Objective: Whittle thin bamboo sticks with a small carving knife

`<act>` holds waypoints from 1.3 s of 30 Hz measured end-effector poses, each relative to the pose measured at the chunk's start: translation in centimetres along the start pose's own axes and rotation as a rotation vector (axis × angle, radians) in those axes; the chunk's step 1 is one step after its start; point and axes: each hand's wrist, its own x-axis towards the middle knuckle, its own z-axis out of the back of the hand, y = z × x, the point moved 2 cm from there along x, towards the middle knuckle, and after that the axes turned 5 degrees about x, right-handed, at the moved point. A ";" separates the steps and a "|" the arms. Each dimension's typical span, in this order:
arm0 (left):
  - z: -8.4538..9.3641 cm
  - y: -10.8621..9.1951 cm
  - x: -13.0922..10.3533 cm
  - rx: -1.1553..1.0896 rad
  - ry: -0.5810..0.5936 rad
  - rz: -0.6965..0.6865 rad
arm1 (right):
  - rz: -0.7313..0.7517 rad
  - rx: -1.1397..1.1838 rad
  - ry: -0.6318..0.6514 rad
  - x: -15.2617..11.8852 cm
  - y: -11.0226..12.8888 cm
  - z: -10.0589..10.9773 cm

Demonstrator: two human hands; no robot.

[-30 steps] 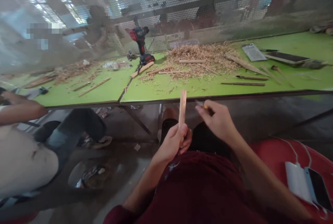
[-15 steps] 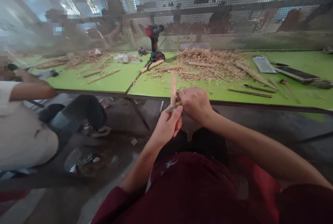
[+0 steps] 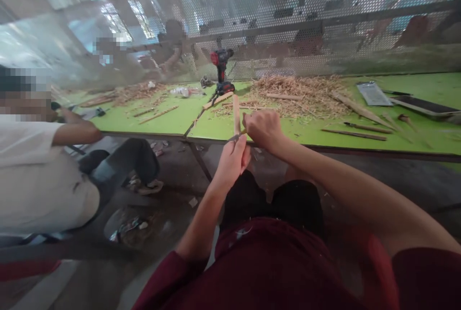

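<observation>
My left hand (image 3: 231,160) is closed around the near end of a flat, pale wooden strip (image 3: 236,112), which points away from me over the table's front edge. In my right hand (image 3: 263,127) is a small knife (image 3: 236,137), its fingers wrapped round the handle. The grey blade lies across the strip, just beyond my left thumb. Most of the handle is hidden by my fist; only a yellowish bit shows.
On the green table (image 3: 298,133) are a heap of wood shavings (image 3: 298,91), a cordless drill (image 3: 222,72), thin sticks (image 3: 355,134), a phone (image 3: 425,105) and a plastic packet (image 3: 373,93). A perforated screen (image 3: 345,26) stands behind. A person in a pale shirt (image 3: 39,175) sits at left.
Both hands, with the strip and knife, have moved forward toward the table. The view has tilted up and turned slightly left. Both grips are the same.
</observation>
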 end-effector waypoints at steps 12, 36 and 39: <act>-2.6 -0.9 -2.3 -0.161 0.215 0.085 | -0.395 -0.030 0.003 6.4 -10.9 3.3; -2.1 0.2 0.4 -0.379 0.179 0.196 | -0.083 0.070 -0.036 0.8 -3.8 -2.1; -2.1 0.5 -0.2 -0.378 0.148 0.197 | -0.118 0.113 -0.012 2.6 -4.4 -2.5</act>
